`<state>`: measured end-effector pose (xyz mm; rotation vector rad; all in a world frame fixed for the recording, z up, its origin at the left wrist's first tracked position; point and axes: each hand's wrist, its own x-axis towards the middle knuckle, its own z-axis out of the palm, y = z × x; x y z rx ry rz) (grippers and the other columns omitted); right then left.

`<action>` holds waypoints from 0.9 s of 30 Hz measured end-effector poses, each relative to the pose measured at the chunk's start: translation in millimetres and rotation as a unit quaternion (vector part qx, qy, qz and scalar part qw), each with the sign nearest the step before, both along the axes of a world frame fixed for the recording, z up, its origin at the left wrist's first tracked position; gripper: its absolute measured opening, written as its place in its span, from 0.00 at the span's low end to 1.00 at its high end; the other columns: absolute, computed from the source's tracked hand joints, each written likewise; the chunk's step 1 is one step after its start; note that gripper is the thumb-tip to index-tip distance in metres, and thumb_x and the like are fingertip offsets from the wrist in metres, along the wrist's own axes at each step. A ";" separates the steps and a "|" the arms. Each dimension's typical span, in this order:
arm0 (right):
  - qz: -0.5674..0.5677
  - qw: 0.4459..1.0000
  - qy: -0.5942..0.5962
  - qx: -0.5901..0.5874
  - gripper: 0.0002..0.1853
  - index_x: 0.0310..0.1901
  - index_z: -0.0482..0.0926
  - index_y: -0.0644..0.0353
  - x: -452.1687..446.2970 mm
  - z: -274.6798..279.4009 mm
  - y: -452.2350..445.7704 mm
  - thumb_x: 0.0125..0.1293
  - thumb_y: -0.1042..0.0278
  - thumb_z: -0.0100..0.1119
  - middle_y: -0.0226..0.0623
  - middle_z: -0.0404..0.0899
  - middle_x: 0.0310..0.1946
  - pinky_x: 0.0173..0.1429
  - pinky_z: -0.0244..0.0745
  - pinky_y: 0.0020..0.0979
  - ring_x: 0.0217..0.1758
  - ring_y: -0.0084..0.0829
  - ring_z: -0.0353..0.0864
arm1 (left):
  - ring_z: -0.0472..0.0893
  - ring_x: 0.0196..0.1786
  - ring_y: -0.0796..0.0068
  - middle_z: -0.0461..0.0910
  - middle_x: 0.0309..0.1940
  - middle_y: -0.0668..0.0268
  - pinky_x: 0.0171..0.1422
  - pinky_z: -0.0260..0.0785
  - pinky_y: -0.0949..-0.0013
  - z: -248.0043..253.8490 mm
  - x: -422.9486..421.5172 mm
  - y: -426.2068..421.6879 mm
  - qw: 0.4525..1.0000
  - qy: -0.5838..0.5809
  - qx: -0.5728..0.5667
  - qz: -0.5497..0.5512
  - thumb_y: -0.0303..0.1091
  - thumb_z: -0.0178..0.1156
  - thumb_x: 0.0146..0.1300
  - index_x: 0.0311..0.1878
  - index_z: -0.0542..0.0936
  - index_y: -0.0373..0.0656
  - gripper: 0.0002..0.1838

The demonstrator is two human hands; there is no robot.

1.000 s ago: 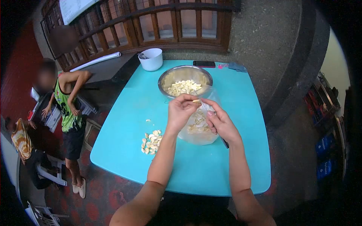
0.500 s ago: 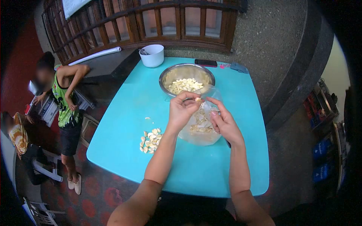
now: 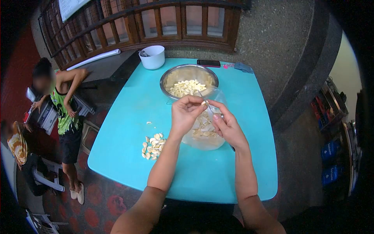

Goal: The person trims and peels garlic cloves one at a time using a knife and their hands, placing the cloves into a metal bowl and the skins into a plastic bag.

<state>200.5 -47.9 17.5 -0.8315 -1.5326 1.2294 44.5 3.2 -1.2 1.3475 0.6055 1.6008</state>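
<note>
My left hand [image 3: 184, 116] pinches a small garlic clove [image 3: 204, 103] between thumb and fingertips. A small knife [image 3: 210, 109] is in my right hand [image 3: 229, 125], its thin blade against the clove. Both hands are over a clear plastic bag [image 3: 207, 141] with garlic skins [image 3: 204, 126] in it. Just behind them stands a steel bowl [image 3: 168, 74] holding many pale peeled cloves [image 3: 188, 87]. A pile of unpeeled cloves [image 3: 152, 147] lies on the turquoise table [image 3: 120, 140], left of my left forearm.
At the table's back are a white bowl [image 3: 152, 58], a dark phone [image 3: 209, 63] and a blue-grey cloth [image 3: 243, 68]. One person [image 3: 67, 113] stands on the left, and another person [image 3: 17, 145] is lower at the far left.
The view has shifted slightly. My fingers have moved a little around the clove, and the thin blade now shows more clearly between my hands.
</note>
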 end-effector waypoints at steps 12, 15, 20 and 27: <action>-0.023 0.995 0.093 -0.041 0.12 0.53 0.67 0.57 -5.6 -11.9 6.3 0.70 0.68 0.47 0.21 0.63 0.19 0.21 0.52 0.17 0.18 0.11 0.56 | 0.80 0.38 0.77 0.80 0.34 0.62 0.46 0.76 0.74 0.8 6.6 -8.1 0.988 0.099 0.090 0.082 0.16 0.64 0.51 0.35 0.78 0.32 0.07; -0.008 0.991 0.123 -0.055 0.10 0.50 0.67 0.57 -4.4 -9.8 6.4 0.70 0.66 0.48 0.23 0.64 0.19 0.20 0.53 0.17 0.17 0.12 0.57 | 0.80 0.39 0.77 0.81 0.35 0.62 0.46 0.76 0.73 -2.8 7.3 -6.8 0.997 0.059 0.043 0.039 0.18 0.65 0.52 0.37 0.79 0.33 0.08; 0.051 0.967 0.223 -0.110 0.11 0.51 0.66 0.56 -3.8 -6.0 6.2 0.70 0.64 0.49 0.25 0.65 0.19 0.18 0.56 0.17 0.16 0.14 0.61 | 0.80 0.40 0.77 0.81 0.37 0.62 0.47 0.74 0.73 -9.4 4.2 1.9 0.997 -0.026 -0.044 -0.058 0.20 0.66 0.53 0.41 0.78 0.35 0.12; 0.048 0.969 0.222 -0.095 0.13 0.52 0.65 0.55 -8.2 -8.6 7.3 0.70 0.64 0.48 0.27 0.66 0.19 0.18 0.59 0.18 0.15 0.15 0.63 | 0.80 0.38 0.77 0.82 0.38 0.61 0.46 0.74 0.73 -1.1 15.0 -6.4 0.997 -0.039 -0.052 -0.036 0.23 0.64 0.55 0.44 0.78 0.34 0.12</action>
